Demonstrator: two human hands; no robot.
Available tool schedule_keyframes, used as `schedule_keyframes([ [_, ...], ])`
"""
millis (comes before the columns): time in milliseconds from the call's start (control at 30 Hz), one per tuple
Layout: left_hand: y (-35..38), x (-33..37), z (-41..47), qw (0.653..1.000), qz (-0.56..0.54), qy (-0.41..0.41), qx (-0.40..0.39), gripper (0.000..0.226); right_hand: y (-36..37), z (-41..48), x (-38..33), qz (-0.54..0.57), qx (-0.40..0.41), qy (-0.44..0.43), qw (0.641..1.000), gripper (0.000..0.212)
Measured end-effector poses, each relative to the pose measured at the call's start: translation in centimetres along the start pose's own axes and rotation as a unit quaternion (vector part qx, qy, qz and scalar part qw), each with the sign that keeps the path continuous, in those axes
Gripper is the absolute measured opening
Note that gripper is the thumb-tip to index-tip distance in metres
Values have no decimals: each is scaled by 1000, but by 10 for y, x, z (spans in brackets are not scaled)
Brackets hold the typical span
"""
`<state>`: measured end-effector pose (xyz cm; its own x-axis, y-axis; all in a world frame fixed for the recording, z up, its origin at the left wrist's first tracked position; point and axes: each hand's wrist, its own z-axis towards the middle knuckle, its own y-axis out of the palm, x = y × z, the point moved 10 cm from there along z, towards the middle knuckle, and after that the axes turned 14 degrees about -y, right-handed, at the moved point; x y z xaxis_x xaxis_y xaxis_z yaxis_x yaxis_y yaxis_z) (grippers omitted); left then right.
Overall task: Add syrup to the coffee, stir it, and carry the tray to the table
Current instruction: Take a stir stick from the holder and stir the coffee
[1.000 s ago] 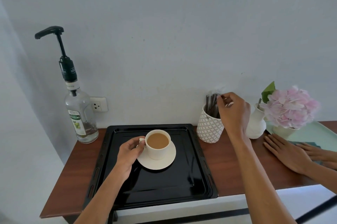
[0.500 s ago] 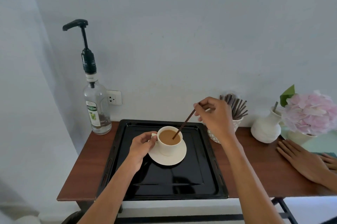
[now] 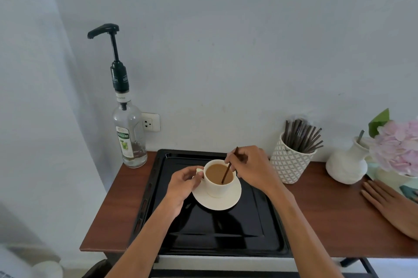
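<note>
Stirring coffee (image 3: 219, 173) with stick (image 3: 228, 169) pinched in right hand (image 3: 251, 166); left hand (image 3: 184, 183) clamped on cup (image 3: 216, 188) handle at 9 o'clock. Resting on saucer (image 3: 217, 202), mid black tray (image 3: 226, 234). Risks: slopping over rim if stirred too fast, sliding on glossy tray during carry. Syrup bottle (image 3: 129, 137) at 11 o'clock, stick holder (image 3: 290, 162) at 2 o'clock.

wall socket (image 3: 151, 122), white vase (image 3: 347, 163), pink flowers (image 3: 399, 146)
</note>
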<state>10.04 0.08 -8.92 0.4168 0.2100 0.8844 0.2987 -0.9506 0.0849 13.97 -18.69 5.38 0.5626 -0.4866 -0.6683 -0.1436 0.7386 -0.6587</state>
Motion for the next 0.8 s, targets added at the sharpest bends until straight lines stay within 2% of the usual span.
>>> schedule_keyframes([
  [167, -5, 0, 3, 1000, 2, 2, -10, 13, 12, 13, -1, 23, -4, -1, 1000, 23],
  [300, -5, -2, 5, 1000, -2, -1, -10, 14, 4, 21, 5, -24, 29, -8, 999, 21],
  [433, -5, -1, 4, 1000, -11, 2, -21, 14, -19, 18, 17, -80, 33, 1, 996, 27],
  [600, -5, 0, 3, 1000, -15, 3, -22, 15, -9, -1, 24, 12, -3, 39, 999, 29],
  [700, -5, 0, 3, 1000, -15, -1, -21, 16, 7, 2, 14, 72, 19, 28, 997, 27],
  [800, -4, -1, 4, 1000, -13, -3, -23, 15, 6, 10, 9, 31, 47, 9, 998, 23],
])
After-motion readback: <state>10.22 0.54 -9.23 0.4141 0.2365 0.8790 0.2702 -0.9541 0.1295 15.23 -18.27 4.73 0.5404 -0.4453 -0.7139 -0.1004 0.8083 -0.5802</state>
